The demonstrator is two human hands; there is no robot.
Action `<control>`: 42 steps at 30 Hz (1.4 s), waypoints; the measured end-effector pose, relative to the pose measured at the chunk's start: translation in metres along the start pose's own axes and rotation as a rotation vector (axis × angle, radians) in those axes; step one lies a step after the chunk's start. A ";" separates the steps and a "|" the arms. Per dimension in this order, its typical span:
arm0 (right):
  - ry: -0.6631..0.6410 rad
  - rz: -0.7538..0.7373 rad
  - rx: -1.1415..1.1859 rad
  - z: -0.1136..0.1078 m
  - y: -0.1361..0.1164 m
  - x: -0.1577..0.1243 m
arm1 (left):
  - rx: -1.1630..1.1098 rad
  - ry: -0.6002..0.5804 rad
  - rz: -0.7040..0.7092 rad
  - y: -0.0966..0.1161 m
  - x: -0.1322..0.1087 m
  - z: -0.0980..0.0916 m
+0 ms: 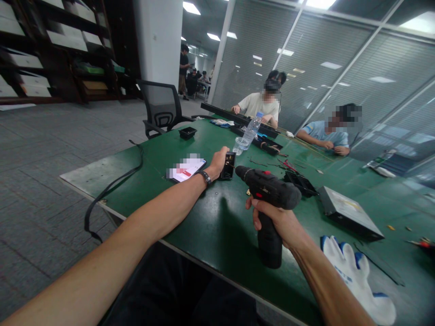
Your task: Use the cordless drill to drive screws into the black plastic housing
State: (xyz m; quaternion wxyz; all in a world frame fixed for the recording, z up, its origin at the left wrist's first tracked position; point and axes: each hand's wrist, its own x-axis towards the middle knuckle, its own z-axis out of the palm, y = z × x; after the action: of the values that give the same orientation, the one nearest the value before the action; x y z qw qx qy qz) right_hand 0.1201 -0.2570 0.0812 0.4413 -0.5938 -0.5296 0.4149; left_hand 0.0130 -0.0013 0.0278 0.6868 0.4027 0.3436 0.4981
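My left hand [218, 163] reaches out over the green table [190, 213] and its fingers are closed on a small black box-shaped part [228, 165], which stands upright. A phone [186, 169] lies just left of that hand. My right hand [277, 220] grips the handle of a black cordless drill [268, 199]. The drill's nose points left, toward the black part, a short gap away from it.
A white and blue work glove [356, 276] lies near my right forearm, a flat black device [348, 212] beyond it. A plastic cup [240, 145], water bottle [252, 128], black tray [187, 132] and loose parts sit farther off. Two people work at the far end. An office chair [161, 108] stands at left.
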 end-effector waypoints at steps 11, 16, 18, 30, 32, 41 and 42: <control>-0.005 0.003 -0.014 -0.002 0.002 0.000 | 0.004 0.012 0.052 -0.003 0.004 -0.001; 0.000 0.002 -0.021 0.000 -0.001 0.000 | 0.022 -0.003 0.076 -0.003 0.004 -0.001; -0.006 0.002 -0.023 0.000 0.000 0.001 | 0.028 -0.002 0.084 -0.003 0.004 -0.001; -0.018 -0.006 -0.029 -0.002 0.002 -0.001 | 0.021 0.000 0.080 -0.003 0.004 -0.002; -0.022 -0.007 -0.032 -0.002 0.002 0.000 | 0.018 -0.006 0.076 -0.004 0.005 -0.002; -0.024 -0.012 -0.034 -0.001 0.003 0.002 | 0.034 0.005 0.081 -0.006 0.009 -0.002; -0.023 -0.012 -0.035 -0.001 0.003 0.001 | 0.031 0.004 0.077 -0.006 0.009 -0.002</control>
State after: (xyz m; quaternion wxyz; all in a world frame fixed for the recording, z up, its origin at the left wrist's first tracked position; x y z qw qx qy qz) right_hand 0.1224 -0.2559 0.0785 0.4270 -0.5934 -0.5455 0.4097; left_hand 0.0160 0.0066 0.0212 0.6600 0.4251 0.3370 0.5198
